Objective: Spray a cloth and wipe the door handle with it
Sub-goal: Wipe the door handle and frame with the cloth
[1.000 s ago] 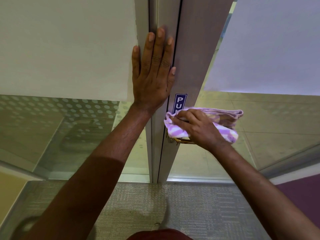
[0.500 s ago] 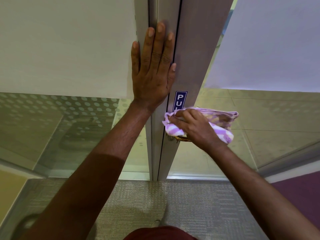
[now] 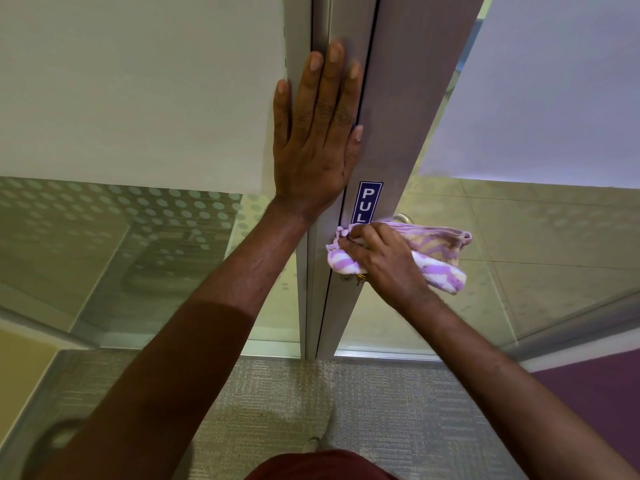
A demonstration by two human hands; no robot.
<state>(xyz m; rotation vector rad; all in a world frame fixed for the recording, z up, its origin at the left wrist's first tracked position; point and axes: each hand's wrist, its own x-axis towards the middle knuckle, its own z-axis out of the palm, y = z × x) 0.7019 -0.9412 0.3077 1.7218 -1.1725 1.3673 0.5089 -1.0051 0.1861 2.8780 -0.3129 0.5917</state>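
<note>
My right hand grips a purple-and-white striped cloth, bunched over the door handle on the grey metal door stile. The cloth almost fully hides the handle; only a small gold-coloured bit shows beneath it, and a silver piece shows behind the glass just above the cloth. My left hand lies flat, fingers spread, against the door frame above the handle. It holds nothing. No spray bottle is in view.
A blue "PULL" sticker sits on the stile just above the cloth. Frosted and dotted glass panels flank the frame on both sides. Grey carpet lies below, with a purple patch at the right.
My right hand and the cloth have shifted slightly left along the handle, towards the stile. My left hand stays pressed flat on the frame.
</note>
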